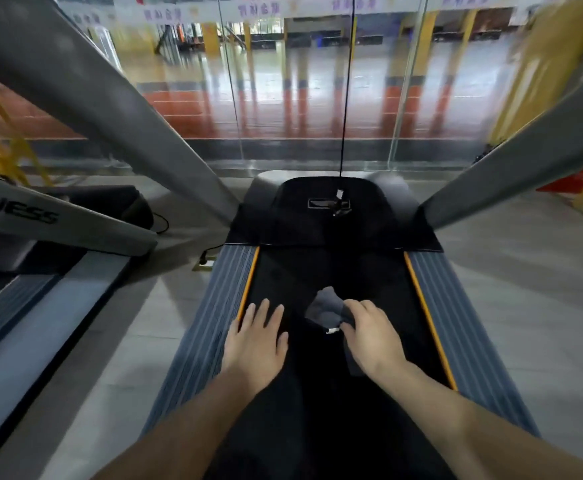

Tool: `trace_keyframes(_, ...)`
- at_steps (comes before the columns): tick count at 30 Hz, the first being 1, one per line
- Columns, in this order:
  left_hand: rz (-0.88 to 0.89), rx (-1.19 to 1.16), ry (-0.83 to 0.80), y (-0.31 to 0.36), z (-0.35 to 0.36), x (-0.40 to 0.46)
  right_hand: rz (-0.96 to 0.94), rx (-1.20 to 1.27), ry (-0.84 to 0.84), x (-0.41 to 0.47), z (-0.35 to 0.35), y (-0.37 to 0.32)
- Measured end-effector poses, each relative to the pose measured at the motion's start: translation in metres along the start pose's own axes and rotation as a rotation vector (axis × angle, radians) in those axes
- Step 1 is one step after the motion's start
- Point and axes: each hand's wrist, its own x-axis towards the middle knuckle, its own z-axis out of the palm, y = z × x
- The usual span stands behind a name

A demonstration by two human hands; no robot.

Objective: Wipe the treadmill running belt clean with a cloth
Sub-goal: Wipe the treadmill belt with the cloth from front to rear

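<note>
Right hand [369, 336] closed over a grey cloth [326, 308], fingers curled down onto its near edge, pressing it on the black running belt [317, 271] about midway across. Left hand [256, 344] laid flat and empty, fingers spread wide, on the belt's left part just beside the orange strip [248, 284] and ribbed grey side rail [214, 306]. Grey uprights [110, 109] angled up either side of the dark motor cover [331, 216].
</note>
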Motion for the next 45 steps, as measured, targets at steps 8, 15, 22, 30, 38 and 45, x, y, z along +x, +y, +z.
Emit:
trace_keyframes(8, -0.041, -0.016, -0.071, -0.059, 0.091, 0.065, -0.011, -0.07, -0.08, 0.045, 0.089, 0.02)
trace_keyframes(15, -0.196, -0.204, -0.105, -0.093, 0.139, 0.126, -0.059, -0.115, -0.129, 0.113, 0.134, 0.044)
trace_keyframes(22, -0.188, -0.167, -0.142, -0.132, 0.169, 0.211, -0.209, -0.074, -0.163, 0.186, 0.172, 0.049)
trace_keyframes(30, -0.112, -0.042, -0.037, -0.141, 0.189, 0.219, -0.283, -0.137, -0.098, 0.292, 0.216, 0.027)
trace_keyframes(38, -0.151, -0.195, 0.053, -0.143, 0.184, 0.217, -0.248, -0.177, -0.188, 0.318, 0.264, 0.035)
trace_keyframes(45, -0.192, -0.127, -0.017, -0.143, 0.178, 0.218, -0.39, -0.141, -0.428, 0.348, 0.288, 0.044)
